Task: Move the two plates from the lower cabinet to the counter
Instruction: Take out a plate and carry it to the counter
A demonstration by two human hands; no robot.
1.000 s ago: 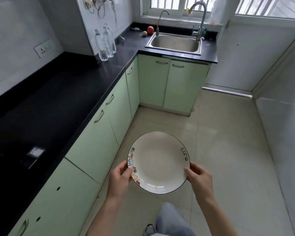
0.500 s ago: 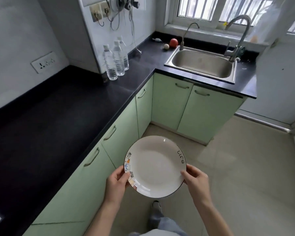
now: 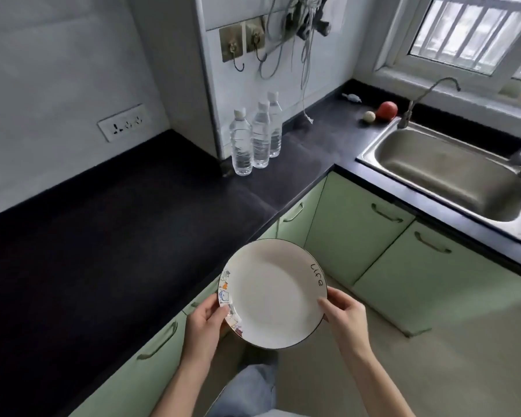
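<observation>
The dark bench (image 3: pixel 109 251) runs along the left wall and turns the corner toward the sink (image 3: pixel 451 176); its long near stretch lies bare and matte, with plenty of room to land a dish. Pale green cabinet doors (image 3: pixel 355 236) sit shut beneath it, at least those in view. Three water bottles (image 3: pixel 254 136) stand in the corner, well apart from the landing area, and a red fruit (image 3: pixel 387 109) rests near the tap.

The plate (image 3: pixel 272 293) is held level in the air in front of the bench edge, just off it, over the floor. The left hand (image 3: pixel 203 323) grips its patterned rim, fingers (image 3: pixel 214 308) clamped on the edge; the right hand (image 3: pixel 346 317) pinches the opposite rim the same way. Whether a second plate lies stacked beneath cannot be told.

The step, as I judge it, is setting down: carry the plate leftward over the bench, keep it flat, lower the far edge first, and release only once it rests, placing it back from the edge. Glazed ceramic on hard stone would chip if dropped.
</observation>
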